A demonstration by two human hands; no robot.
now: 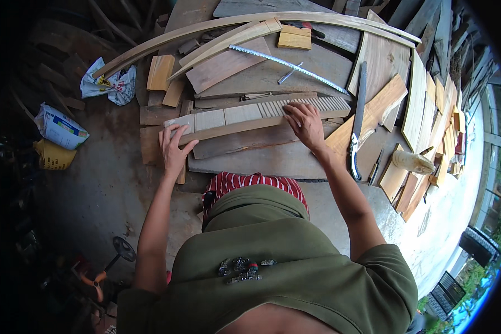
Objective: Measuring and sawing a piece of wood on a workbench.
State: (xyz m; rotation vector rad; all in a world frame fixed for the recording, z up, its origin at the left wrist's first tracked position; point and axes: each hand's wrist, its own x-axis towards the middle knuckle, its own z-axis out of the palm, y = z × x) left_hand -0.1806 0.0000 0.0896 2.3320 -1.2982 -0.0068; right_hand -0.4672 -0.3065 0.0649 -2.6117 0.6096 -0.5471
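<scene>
A long pale wooden beam (242, 118) lies across the planks before me. Its top has a few widely spaced lines toward the left and many close crosswise cuts or lines toward the right. My left hand (174, 149) grips its left end, fingers over the top and thumb along the near side. On the closely lined part, right of the middle, rests my right hand (306, 123) with its fingers bent over the top and near edge; its thumb is partly hidden. A pruning saw (358, 119) with a black-and-white handle lies to the right.
A steel ruler (289, 68), a wooden block (295, 37) and long curved strips (250, 22) lie beyond the beam. At the right are a wooden mallet head (413, 162), a chisel-like tool (376, 167) and several boards. Bags (61, 128) stand at the left.
</scene>
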